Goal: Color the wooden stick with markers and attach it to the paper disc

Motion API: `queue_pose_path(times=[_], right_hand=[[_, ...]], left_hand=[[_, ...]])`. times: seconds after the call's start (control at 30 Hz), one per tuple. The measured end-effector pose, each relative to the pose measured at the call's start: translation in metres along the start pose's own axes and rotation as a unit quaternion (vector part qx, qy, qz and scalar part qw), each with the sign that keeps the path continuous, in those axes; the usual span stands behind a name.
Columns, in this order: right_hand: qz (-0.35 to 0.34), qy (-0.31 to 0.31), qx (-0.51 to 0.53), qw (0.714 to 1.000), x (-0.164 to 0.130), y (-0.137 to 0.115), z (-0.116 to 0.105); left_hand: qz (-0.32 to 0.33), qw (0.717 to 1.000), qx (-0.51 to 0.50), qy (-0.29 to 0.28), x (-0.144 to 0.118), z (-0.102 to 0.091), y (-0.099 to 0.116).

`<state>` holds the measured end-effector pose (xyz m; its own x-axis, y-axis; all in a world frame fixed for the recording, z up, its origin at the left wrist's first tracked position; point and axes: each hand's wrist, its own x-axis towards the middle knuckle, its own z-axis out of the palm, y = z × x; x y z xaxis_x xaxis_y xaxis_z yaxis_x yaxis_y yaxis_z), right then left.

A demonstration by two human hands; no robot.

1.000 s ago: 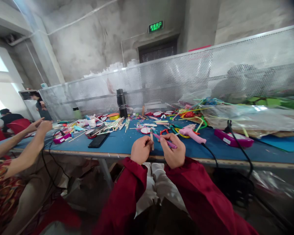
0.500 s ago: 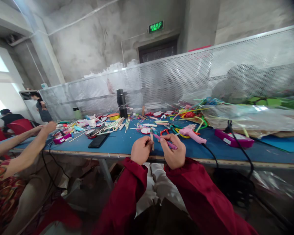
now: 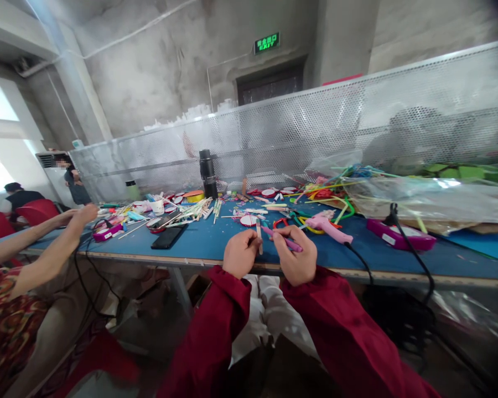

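Observation:
My left hand [image 3: 239, 255] is closed, pinching a pale wooden craft stick [image 3: 258, 231] that stands nearly upright above the table's front edge. In my right hand [image 3: 297, 258] is a purple marker pen [image 3: 292, 245], its front end pointing left toward the stick. Whether the pen's tip touches the stick I cannot tell. Just behind the stick lies a round white disc with a red rim [image 3: 248, 220]. A pink glue gun [image 3: 330, 227] rests on the table to the right of my right hand, its black cable hanging over the edge.
Several loose sticks [image 3: 197, 213] and craft scraps cover the blue table [image 3: 207, 245]. A black phone [image 3: 168, 236] lies to the left, a black flask [image 3: 208, 174] behind. Purple box with cable [image 3: 400, 235] and plastic sheeting [image 3: 423, 196] are right. A co-worker's arms [image 3: 52, 254] reach in at left.
The view has shifted slightly, so the table things sit a little further right. Both hands keep the same hold on the craft stick and the marker pen.

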<state>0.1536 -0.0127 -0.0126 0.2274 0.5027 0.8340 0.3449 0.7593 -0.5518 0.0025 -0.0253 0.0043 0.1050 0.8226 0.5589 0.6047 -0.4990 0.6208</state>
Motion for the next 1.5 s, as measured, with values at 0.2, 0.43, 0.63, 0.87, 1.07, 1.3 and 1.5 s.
queue_pose_path(times=[0.2, 0.43, 0.63, 0.87, 1.07, 1.3, 1.5], right_hand=[[-0.003, 0.001, 0.006, 1.000, -0.0001, 0.0015, 0.0000], [-0.001, 0.000, 0.004, 1.000, 0.0000, 0.0007, 0.0000], [-0.001, 0.001, 0.004, 1.000, 0.0001, 0.0017, 0.0006], [0.002, -0.002, 0.003, 1.000, -0.0003, 0.0022, 0.0010], [-0.004, -0.004, -0.002, 1.000, -0.0003, 0.0041, 0.0012], [-0.002, -0.013, -0.006, 1.000, -0.0002, 0.0041, 0.0000], [-0.003, -0.012, -0.005, 1.000, -0.0005, 0.0046, -0.0001]], left_hand=[[0.007, 1.000, 0.007, 0.000, -0.0004, 0.0002, -0.0020], [0.007, 1.000, 0.009, -0.005, -0.0005, -0.0012, -0.0001], [0.009, 1.000, 0.014, -0.005, -0.0002, -0.0009, 0.0000], [0.015, 1.000, 0.011, -0.006, -0.0004, -0.0008, 0.0001], [0.016, 1.000, 0.019, -0.012, -0.0011, -0.0021, 0.0029], [0.012, 1.000, 0.018, -0.007, -0.0012, -0.0020, 0.0036], [0.016, 1.000, 0.014, -0.010, -0.0022, -0.0029, 0.0047]])
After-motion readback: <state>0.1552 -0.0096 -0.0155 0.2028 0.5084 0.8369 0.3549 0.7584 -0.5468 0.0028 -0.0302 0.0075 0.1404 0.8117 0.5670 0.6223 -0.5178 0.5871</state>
